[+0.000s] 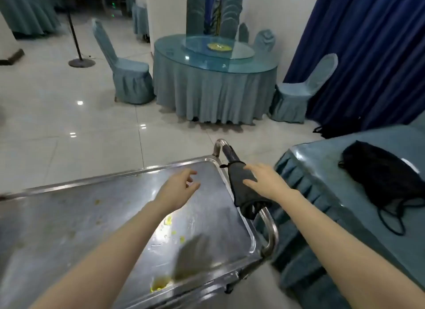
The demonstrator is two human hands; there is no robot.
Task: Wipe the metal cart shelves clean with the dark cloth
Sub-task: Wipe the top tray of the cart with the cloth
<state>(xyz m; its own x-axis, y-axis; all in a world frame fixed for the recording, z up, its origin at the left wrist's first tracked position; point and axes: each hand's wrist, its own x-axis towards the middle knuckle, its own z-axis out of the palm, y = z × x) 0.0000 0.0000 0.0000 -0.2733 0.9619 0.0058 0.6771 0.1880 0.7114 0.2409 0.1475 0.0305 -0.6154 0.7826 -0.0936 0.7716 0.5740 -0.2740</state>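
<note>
The metal cart's top shelf (92,216) fills the lower left, shiny, with yellow food smears and spots near its front edge and middle. A dark cloth (241,189) hangs draped over the cart's handle bar (270,228) at the right end. My right hand (264,182) hovers over the cloth with fingers spread, touching or just above it. My left hand (181,184) floats open above the shelf's far right corner, holding nothing. The lower shelves are hidden under the top one.
A teal-skirted table (322,170) with a black drawstring bag (386,182) stands right beside the cart. Farther off are a round table with a glass top (213,79), covered chairs (128,79), a blue curtain (368,44) and a stanchion post (80,60) on the glossy tile floor.
</note>
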